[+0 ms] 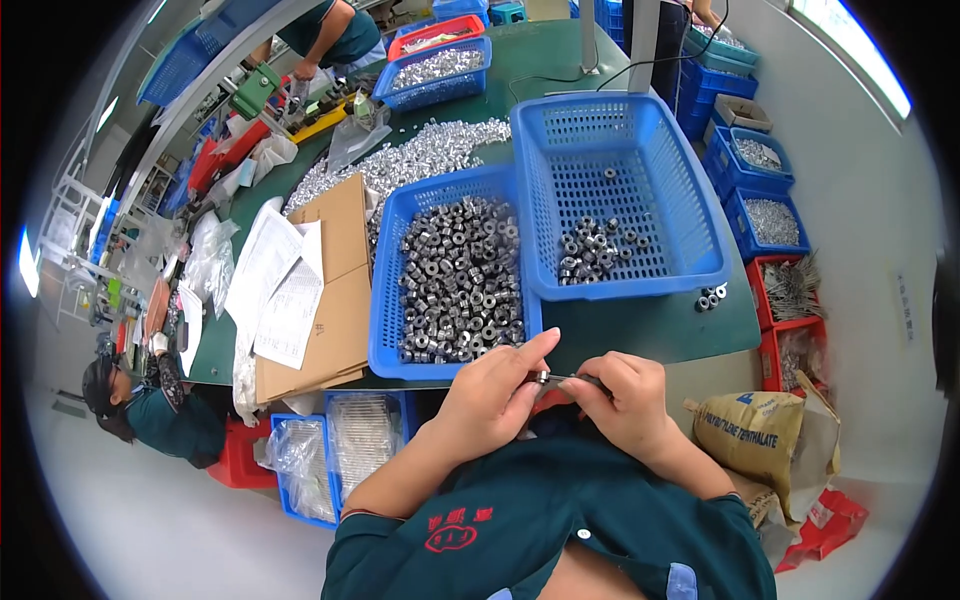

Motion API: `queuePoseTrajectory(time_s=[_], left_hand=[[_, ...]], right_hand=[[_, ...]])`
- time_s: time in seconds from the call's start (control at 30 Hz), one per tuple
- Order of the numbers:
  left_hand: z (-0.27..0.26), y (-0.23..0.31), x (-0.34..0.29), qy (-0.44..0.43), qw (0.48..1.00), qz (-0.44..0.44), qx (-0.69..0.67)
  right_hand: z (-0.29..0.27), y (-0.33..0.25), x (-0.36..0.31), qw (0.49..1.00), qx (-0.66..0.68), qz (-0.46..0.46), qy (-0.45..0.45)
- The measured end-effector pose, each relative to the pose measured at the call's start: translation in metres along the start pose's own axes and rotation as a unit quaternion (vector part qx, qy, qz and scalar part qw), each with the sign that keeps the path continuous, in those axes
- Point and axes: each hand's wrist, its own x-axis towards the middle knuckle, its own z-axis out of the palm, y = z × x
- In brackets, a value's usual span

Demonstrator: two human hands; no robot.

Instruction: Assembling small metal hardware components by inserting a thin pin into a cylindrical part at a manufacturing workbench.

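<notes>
both hands, left hand (490, 390) and right hand (625, 395), pinch a small metal ring (541, 377) by the blue basket (385, 330)

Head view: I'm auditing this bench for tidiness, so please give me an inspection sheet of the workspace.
Surface: dark green table top, mostly covered.
Job's things: small round metal ring pinched between both hands; nearer blue plastic basket full of grey metal rings; farther blue plastic basket with few rings.
Clutter: loose pile of silvery metal parts; flattened brown cardboard with white paper sheets; three stray rings.
Grip: left hand and right hand, both closed on the ring.
Cables: black cable across the table's far end.
Surroundings: other workers; blue and red bins; tan sack.
</notes>
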Motion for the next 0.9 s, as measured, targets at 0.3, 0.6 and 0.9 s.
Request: queuePoseTrajectory(time_s=[0.3,0.6,0.9], left_hand=[[0.009,-0.023,0.108,-0.059,0.988,0.104,0.101],[0.073,-0.106,0.183,-0.317,0.889,0.015,0.331],[-0.02,-0.1,0.152,0.039,0.962,0.069,0.263]], right_hand=[[-0.03,0.014,-0.014,0.989,0.018,0.115,0.094],[-0.027,0.01,-0.042,0.987,0.032,0.149,0.049],[-0.02,0.014,-0.039,0.985,0.055,0.16,0.037]])
